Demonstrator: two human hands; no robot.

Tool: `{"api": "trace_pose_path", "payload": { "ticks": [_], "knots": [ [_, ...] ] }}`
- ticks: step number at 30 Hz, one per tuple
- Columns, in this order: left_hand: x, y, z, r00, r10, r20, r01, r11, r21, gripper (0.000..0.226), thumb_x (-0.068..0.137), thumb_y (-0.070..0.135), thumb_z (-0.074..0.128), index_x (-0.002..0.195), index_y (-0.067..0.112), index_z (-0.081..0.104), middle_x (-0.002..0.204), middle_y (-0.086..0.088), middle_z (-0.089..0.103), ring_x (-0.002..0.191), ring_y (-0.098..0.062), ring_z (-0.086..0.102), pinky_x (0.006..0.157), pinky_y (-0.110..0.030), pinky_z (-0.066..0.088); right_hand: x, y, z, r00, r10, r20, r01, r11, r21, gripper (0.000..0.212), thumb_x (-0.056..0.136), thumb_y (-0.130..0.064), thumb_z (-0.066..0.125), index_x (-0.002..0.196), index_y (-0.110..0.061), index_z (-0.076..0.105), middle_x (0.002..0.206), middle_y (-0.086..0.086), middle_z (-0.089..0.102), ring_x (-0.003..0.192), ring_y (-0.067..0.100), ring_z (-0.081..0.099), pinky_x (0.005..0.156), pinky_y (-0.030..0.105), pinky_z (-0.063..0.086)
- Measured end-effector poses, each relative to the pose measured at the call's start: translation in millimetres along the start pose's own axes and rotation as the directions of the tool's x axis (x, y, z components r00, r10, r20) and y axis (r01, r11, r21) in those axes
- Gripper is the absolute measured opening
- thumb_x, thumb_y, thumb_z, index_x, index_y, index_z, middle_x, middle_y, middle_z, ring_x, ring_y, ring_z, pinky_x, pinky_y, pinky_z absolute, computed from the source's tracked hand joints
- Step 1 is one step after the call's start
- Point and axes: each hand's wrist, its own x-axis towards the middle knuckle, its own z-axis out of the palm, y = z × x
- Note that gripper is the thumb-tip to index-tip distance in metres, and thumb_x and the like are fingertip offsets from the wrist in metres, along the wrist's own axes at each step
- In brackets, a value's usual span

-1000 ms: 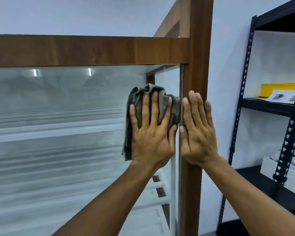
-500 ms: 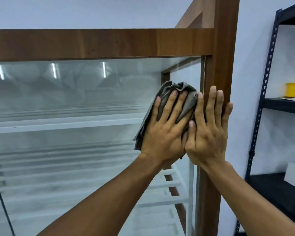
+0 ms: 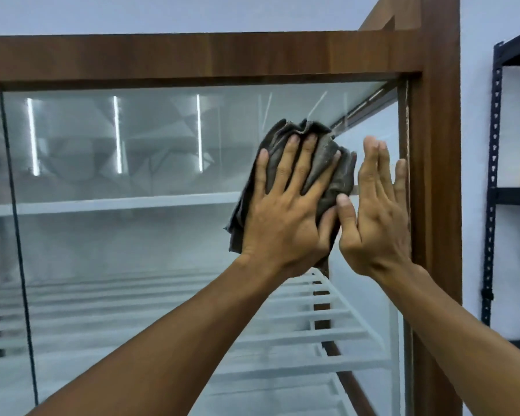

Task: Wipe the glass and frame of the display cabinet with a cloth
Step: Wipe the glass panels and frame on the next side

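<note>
1. The grey cloth (image 3: 327,154) is pressed against the upper right glass (image 3: 132,235) by the left hand (image 3: 285,217), its grip wide, fingers spread.
2. The right hand (image 3: 376,217) is laid flat on the glass between cloth and wooden frame (image 3: 433,205), fingers straight, nothing held.

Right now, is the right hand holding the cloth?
No, the left hand presses the cloth to the glass; the right hand lies flat beside it.

Left hand (image 3: 282,226), right hand (image 3: 379,223): flat, raised.
</note>
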Motion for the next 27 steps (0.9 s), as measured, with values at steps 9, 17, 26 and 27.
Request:
{"api": "trace_pose_path", "payload": {
  "ticks": [9, 17, 26, 27],
  "knots": [
    [-26, -47, -6, 0.992, -0.115, -0.047, 0.12, 0.988, 0.102, 0.076, 0.101, 0.063, 0.027, 0.168, 0.033, 0.006, 0.176, -0.004, -0.002, 0.162, -0.022, -0.008, 0.128, -0.055, -0.011, -5, 5, 8, 0.999, -0.008, 0.036, 0.016, 0.974, -0.225, 0.075, 0.097, -0.05, 0.017, 0.165, -0.023, 0.003, 0.173, 0.008, -0.006, 0.16, 0.02, -0.01, 0.129, 0.048, -0.01],
    [-38, -67, -15, 0.989, -0.126, -0.078, 0.131, 0.99, 0.061, 0.071, 0.104, 0.059, 0.025, 0.167, 0.034, 0.004, 0.176, 0.0, -0.007, 0.161, -0.017, -0.012, 0.128, -0.05, -0.014, -5, -74, 44, 0.999, -0.017, 0.028, 0.022, 0.981, -0.195, 0.071, 0.098, -0.038, 0.013, 0.165, -0.017, 0.005, 0.173, 0.006, -0.001, 0.16, 0.019, -0.008, 0.127, 0.056, -0.009],
    [-90, -134, -38, 0.98, -0.185, -0.076, 0.192, 0.976, 0.101, 0.071, 0.106, 0.062, 0.027, 0.167, 0.037, 0.003, 0.176, 0.001, -0.007, 0.161, -0.017, -0.013, 0.128, -0.048, -0.015, -11, -141, 70, 0.999, 0.0, 0.041, 0.007, 0.987, -0.162, 0.063, 0.108, -0.042, 0.02, 0.165, -0.018, 0.005, 0.173, 0.008, -0.004, 0.16, 0.024, -0.009, 0.124, 0.061, -0.012],
    [-94, -142, -42, 0.983, -0.172, -0.06, 0.178, 0.978, 0.111, 0.07, 0.106, 0.063, 0.026, 0.167, 0.038, 0.002, 0.176, 0.001, -0.007, 0.161, -0.016, -0.013, 0.128, -0.049, -0.015, -14, -147, 72, 0.999, -0.019, 0.05, 0.027, 0.986, -0.166, 0.063, 0.108, -0.045, 0.019, 0.165, -0.023, 0.004, 0.173, 0.008, -0.006, 0.16, 0.024, -0.01, 0.123, 0.063, -0.012]
  ]
}}
